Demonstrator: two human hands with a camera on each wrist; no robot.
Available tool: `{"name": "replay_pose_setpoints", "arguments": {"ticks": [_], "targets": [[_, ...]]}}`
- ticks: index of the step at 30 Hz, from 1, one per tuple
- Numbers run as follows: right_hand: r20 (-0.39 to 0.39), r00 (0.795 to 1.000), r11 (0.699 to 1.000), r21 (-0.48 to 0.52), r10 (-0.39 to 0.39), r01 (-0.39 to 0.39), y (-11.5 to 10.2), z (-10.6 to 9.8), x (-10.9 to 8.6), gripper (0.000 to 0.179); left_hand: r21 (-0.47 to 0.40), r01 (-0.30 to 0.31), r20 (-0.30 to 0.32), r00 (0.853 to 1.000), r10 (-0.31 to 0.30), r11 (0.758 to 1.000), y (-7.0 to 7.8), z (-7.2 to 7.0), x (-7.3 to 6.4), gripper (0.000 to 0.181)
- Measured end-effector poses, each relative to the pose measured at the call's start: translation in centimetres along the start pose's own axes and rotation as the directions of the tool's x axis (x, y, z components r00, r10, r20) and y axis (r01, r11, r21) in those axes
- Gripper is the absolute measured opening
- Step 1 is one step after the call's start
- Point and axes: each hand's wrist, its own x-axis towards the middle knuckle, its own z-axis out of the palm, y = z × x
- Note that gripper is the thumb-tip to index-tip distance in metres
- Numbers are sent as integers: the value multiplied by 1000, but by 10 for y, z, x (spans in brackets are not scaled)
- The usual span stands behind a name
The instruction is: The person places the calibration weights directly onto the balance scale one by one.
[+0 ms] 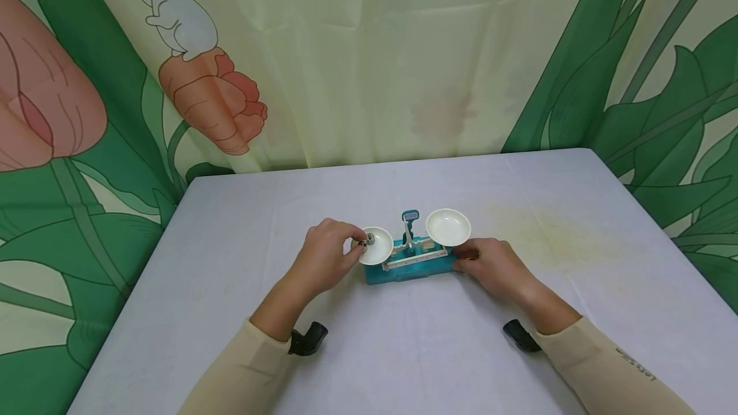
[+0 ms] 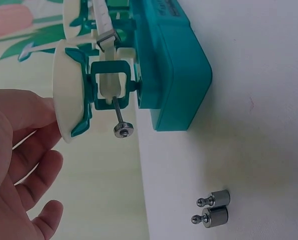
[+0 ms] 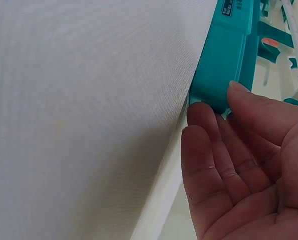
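A small balance scale with a teal base [image 1: 412, 269] stands on the table. Its left white pan [image 1: 380, 250] sits lower than its right pan [image 1: 448, 227]. At the left pan, my left hand [image 1: 325, 255] has thumb and forefinger over the rim, pinching a small metal weight [image 1: 363, 244]; the left wrist view hides the fingertips behind the pan. Another grey weight [image 1: 371, 237] appears beside them in the pan. With thumb and fingers, my right hand [image 1: 490, 264] grips the base's right end, also visible as a teal corner [image 3: 216, 85] in the right wrist view.
Two metal weights [image 2: 215, 209] with knobs lie side by side on the table left of the scale. A white cloth covers the table [image 1: 415, 351]. Behind it hangs a printed curtain [image 1: 375, 69]. Below the left pan, a threaded adjusting nut [image 2: 123, 130] sticks out from the beam.
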Motion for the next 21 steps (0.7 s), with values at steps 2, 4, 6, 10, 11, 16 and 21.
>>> {"name": "replay_pose_setpoints", "arguments": {"ticks": [2,4,6,10,11,16,21], "targets": [[0,1000,1000,-1,-1,1,0,0,0,31,-3,4,-3,1000,-4,1000,0,0,0,12],[-1,1000,1000,-2,2,-2,0,0,0,31,-10,5,-10,1000,-5,1000,0,0,0,12],[0,1000,1000,-2,2,-2,1,0,0,31,-18,2,-17,1000,-2,1000,-1,0,-1,13],[3,1000,1000,-1,5,-5,1,0,1,31,-45,24,-4,1000,-24,999,-7,-3,-5,18],[4,1000,1000,-1,6,-6,1,0,1,31,-51,35,4,999,-35,998,-8,-4,-6,20],[9,1000,1000,-1,13,-13,1,0,1,32,-72,97,48,994,-94,993,-20,-8,-12,25],[3,1000,1000,-4,10,-10,0,0,0,33,-69,138,86,988,-132,988,-35,-7,-18,25]]}}
